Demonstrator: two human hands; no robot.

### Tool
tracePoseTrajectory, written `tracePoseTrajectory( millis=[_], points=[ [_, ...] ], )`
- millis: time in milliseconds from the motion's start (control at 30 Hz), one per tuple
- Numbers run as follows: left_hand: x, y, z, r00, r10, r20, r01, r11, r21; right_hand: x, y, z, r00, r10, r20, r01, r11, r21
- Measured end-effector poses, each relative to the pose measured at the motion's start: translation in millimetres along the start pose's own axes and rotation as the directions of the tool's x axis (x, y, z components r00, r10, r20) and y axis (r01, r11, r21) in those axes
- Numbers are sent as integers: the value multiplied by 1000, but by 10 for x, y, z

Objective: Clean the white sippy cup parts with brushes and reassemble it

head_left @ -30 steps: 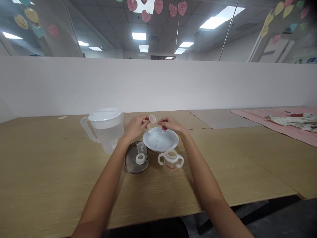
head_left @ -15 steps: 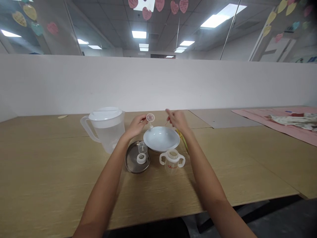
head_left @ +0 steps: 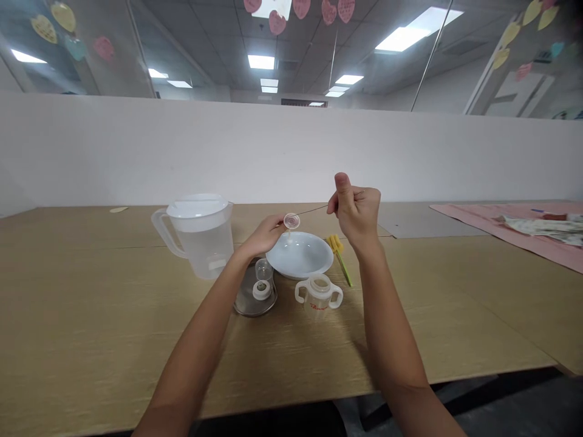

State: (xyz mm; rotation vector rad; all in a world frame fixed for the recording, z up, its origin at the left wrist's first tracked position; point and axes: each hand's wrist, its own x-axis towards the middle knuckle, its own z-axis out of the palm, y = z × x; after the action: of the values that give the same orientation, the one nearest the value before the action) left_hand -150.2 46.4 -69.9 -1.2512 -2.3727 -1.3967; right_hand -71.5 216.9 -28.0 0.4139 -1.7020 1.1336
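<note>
My left hand [head_left: 268, 233] pinches a translucent bottle nipple [head_left: 292, 221], its round base turned toward me, above the far left rim of a white bowl [head_left: 299, 255]. My right hand [head_left: 357, 209], thumb pointing up, grips a thin wire-like rod [head_left: 313, 210]. The rod's far end meets the nipple's base; whether it goes inside cannot be made out. Below the bowl stands a clear two-handled baby bottle [head_left: 317, 295] with no top. On a round metal tray [head_left: 246, 300] are a white bottle collar [head_left: 261, 290] and a clear cap [head_left: 263, 269].
A lidded water pitcher [head_left: 200, 243] stands left of my left hand. A yellow sponge brush with a green handle [head_left: 344, 268] lies right of the bowl. Farther right, a pink cloth [head_left: 492, 223] carries folded fabric [head_left: 546, 229]. A white wall [head_left: 291, 152] rises behind the table.
My right hand has moved up and to the right, turning thumb-up, and the rod now spans to the nipple. My left hand has shifted slightly right with the nipple. The sponge brush is more visible.
</note>
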Motion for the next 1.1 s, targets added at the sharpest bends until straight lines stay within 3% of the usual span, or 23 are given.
tracePoseTrajectory(
  millis=[267, 500, 1100],
  points=[
    [-12, 47, -5, 999, -19, -26, 19, 1000, -9, 0, -126, -115, 1000, -12, -16, 12, 1000, -12],
    [-7, 33, -7, 1000, -18, -6, 18, 1000, 3, 7, -44, -54, 999, 13, 29, -11, 999, -52],
    [7, -7, -2, 1000, -7, -27, 8, 998, 58, -13, -115, -39, 997, 10, 80, -8, 1000, -25]
  ],
)
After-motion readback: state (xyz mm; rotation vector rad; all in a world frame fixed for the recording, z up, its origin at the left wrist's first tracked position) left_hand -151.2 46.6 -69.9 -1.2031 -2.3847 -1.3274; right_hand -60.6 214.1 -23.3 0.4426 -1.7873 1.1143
